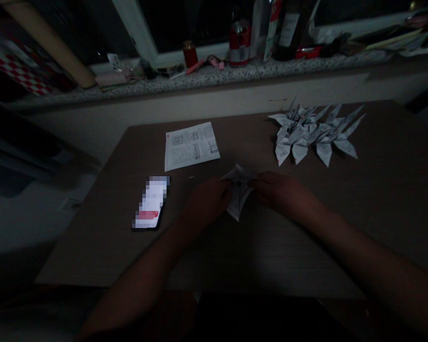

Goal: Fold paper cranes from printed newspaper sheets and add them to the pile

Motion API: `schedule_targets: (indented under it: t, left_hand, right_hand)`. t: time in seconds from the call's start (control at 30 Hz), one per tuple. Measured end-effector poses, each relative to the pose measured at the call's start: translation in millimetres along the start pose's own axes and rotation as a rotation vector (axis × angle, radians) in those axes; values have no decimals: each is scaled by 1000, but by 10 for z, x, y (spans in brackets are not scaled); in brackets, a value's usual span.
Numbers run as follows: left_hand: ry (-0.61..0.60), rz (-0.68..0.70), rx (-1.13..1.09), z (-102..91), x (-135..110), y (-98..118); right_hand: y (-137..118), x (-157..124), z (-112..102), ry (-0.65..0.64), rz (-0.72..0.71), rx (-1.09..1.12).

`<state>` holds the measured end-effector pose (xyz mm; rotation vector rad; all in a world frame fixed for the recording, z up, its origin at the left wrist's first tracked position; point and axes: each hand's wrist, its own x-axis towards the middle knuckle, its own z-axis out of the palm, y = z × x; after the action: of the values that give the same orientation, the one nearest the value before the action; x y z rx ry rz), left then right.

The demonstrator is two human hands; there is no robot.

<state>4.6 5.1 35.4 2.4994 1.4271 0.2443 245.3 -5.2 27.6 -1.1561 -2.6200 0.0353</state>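
Observation:
A small folded piece of printed paper (pixel 239 190) lies at the middle of the dark table (pixel 378 204), pinched from both sides. My left hand (pixel 207 202) grips its left edge with the fingers closed. On the other side, my right hand (pixel 276 190) holds the right edge, fingers also closed on it. A flat printed sheet (pixel 191 145) lies just beyond my left hand. Several finished folded paper figures (pixel 316 130) are piled at the far right of the table.
A phone with a lit screen (pixel 151 202) lies left of my left hand. Behind the table a stone ledge (pixel 214 76) carries cans, bottles and small clutter. The room is dim.

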Motion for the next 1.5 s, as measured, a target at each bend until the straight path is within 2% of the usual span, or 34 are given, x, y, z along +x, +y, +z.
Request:
schedule_targets:
  t: [0.2, 0.53, 0.6, 0.73, 0.83, 0.97, 1.1, 1.4, 1.5]
  left_hand:
    - [13, 10, -58, -5, 3, -26]
    - [89, 114, -197, 74, -10, -90]
    - [110, 67, -220, 71, -11, -71]
    - [172, -117, -268, 67, -12, -36]
    - [201, -151, -328, 84, -7, -47]
    - [148, -67, -422, 110, 3, -106]
    - [117, 35, -376, 113, 8, -151]
    - [83, 106, -327, 120, -10, -179]
    - [44, 126, -303, 146, -23, -204]
  right_hand:
    - [67, -9, 33, 33, -10, 63]
    - [70, -37, -2, -2, 46, 186]
    - [67, -40, -10, 6, 49, 223]
    - [79, -42, -5, 51, 64, 259]
    - [111, -51, 23, 54, 62, 247]
    - [177, -85, 85, 63, 11, 262]
    - [231, -127, 127, 116, -12, 277]
    - [256, -187, 168, 75, 140, 317]
    - [268, -202, 167, 75, 139, 323]
